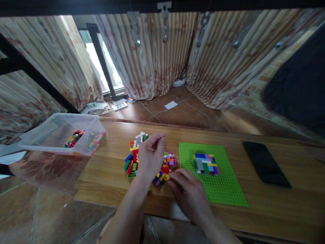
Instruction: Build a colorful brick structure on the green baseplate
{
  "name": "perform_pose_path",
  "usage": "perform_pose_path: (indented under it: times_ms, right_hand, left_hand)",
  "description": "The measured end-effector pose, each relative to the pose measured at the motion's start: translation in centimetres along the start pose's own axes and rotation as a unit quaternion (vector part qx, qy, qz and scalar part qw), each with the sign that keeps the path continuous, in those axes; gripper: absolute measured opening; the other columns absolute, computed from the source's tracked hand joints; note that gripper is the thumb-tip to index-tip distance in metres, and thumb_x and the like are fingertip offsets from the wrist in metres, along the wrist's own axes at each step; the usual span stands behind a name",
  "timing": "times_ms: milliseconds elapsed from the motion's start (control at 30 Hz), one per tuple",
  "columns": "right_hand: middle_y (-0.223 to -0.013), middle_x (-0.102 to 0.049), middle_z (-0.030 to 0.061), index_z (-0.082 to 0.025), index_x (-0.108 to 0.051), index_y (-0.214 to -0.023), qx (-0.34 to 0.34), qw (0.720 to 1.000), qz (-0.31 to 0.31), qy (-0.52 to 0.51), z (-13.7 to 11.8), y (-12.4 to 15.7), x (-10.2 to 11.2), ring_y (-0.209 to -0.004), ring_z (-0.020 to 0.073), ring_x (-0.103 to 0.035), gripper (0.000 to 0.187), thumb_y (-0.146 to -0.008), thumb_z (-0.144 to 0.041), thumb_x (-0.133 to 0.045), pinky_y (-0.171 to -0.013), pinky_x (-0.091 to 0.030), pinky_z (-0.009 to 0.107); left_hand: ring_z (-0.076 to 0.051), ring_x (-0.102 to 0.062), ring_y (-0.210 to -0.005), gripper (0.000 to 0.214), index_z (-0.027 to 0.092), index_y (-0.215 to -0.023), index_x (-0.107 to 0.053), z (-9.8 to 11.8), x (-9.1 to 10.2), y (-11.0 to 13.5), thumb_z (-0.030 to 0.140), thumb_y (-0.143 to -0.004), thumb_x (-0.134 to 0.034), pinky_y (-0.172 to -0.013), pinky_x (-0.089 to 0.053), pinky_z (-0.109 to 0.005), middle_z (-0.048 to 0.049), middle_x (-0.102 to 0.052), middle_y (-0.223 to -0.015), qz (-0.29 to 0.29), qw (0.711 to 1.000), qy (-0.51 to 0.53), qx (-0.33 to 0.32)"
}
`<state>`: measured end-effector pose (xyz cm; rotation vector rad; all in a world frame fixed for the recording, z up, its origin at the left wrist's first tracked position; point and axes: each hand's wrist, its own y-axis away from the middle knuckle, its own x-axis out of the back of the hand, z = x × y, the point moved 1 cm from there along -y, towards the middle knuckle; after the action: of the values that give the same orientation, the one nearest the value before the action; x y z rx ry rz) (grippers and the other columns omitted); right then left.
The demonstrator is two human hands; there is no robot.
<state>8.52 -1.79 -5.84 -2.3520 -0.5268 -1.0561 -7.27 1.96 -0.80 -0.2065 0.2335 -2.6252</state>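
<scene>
My left hand (152,156) hangs over a pile of loose toy building bricks (134,157), its fingers closed in a pinch. Whatever is between those fingertips is too small or hidden to make out. At the pile's near right edge is my right hand (189,191), with curved index finger and thumb slightly apart beside a yellow brick (167,177). I see no brick clearly held in it. On the green baseplate (228,189) to the right sits a low rectangular build of multicoloured bricks (207,164). My left hand and wrist cover part of the pile.
A clear plastic bin (56,149) with more bricks stands left of the wooden table (101,176). A black phone (265,164) lies right of the baseplate. Beyond are striped curtains (157,57), papers (96,108) on the tiled floor, and a dark bar across the top.
</scene>
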Motion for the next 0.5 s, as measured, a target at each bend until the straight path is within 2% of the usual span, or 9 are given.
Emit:
perform_pose_path:
  times_ms: [167,500]
  right_hand:
    - [-0.094,-0.063,0.0052,-0.023,-0.066,-0.098,0.014,1.000,-0.009,0.024,-0.53,-0.43,-0.60,-0.088,0.0201,-0.054,0.015,-0.087,-0.022,-0.056,-0.076,-0.042,0.034]
    - [-0.088,-0.062,0.0029,-0.022,-0.062,-0.089,-0.006,0.999,-0.001,0.053,-0.37,-0.79,-0.92,-0.083,0.0196,-0.051,0.005,-0.085,-0.021,-0.061,-0.072,-0.037,0.033]
  left_hand:
    - [-0.013,-0.063,-0.067,0.023,0.016,-0.093,-0.069,-0.03,0.04,-0.07,0.033,-0.082,-0.058,-0.060,-0.050,-0.022,-0.0014,-0.067,-0.075,0.002,1.000,-0.010,0.010]
    - [-0.012,-0.062,-0.064,0.021,0.015,-0.091,-0.070,0.59,-0.07,-0.13,0.031,-0.079,-0.061,-0.058,-0.050,-0.021,-0.0012,-0.068,-0.074,0.004,1.000,-0.021,0.018]
